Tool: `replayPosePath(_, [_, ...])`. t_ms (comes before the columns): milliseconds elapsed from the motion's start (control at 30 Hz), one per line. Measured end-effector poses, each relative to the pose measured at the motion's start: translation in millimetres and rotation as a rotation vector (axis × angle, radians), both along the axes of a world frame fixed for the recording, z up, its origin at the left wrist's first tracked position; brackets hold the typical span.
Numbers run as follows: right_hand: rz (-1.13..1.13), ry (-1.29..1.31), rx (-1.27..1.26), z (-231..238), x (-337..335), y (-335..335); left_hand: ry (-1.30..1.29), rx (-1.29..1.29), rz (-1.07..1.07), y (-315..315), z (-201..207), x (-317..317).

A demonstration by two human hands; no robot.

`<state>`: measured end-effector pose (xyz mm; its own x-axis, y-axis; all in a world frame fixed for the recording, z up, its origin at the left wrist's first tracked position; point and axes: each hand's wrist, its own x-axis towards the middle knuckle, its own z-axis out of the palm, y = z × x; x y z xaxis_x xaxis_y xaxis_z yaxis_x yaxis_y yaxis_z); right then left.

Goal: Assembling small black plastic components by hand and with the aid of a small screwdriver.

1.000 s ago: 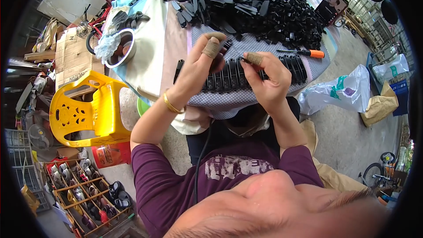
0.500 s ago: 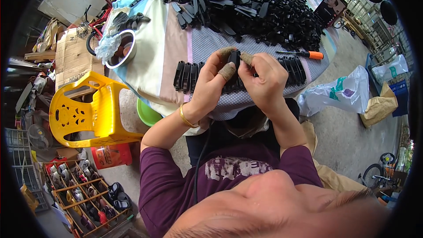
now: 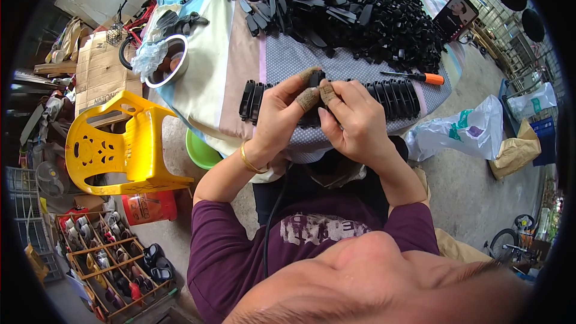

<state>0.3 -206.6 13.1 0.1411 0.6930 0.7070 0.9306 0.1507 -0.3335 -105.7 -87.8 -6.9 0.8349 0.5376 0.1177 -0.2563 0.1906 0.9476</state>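
A small black plastic piece is held up between my hands, over the near part of the table. My left hand grips it with wrapped thumb and forefinger, and a gold bangle circles that wrist. Against the piece's near right side press the closed fingers of my right hand, its forefinger also in a tan wrap. My fingers hide most of the piece. Behind and beneath the hands runs a row of similar black pieces, standing side by side on the dotted cloth.
A big heap of loose black parts covers the table's far side. An orange-handled screwdriver and a propped phone lie to the right. On the left are a white-rimmed bowl, a yellow chair and a green basin.
My right forefinger has come down across the piece's near side, and the right thumb now shows lower. Less of the black piece is visible. My left hand keeps nearly the same hold.
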Motion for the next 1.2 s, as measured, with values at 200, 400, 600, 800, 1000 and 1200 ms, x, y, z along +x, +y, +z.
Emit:
replayPosePath(200, [0.043,0.088,0.036,-2.2,20.5,-1.2,0.210,0.325,0.131,39.5,30.2,-24.0])
replayPosePath(400, [-0.154,0.057,-0.220,-1.1,85.1,7.5,0.537,0.580,0.204,129.6,9.6,-70.7])
replayPosePath(600, [-0.167,-0.173,-0.461,-17.5,96.0,48.7,0.694,0.690,0.102,136.2,-2.9,-67.5])
replayPosePath(800, [-0.190,-0.257,-0.514,-25.3,101.1,80.1,0.720,1.055,0.084,137.6,6.9,-69.0])
replayPosePath(1000, [-0.178,-0.052,-0.491,-26.2,105.0,83.7,0.699,0.519,-0.134,133.9,13.3,-70.6])
replayPosePath(1200, [-0.114,-0.041,-0.467,-25.3,97.6,66.0,0.743,0.470,-0.083,126.6,23.3,-66.3])
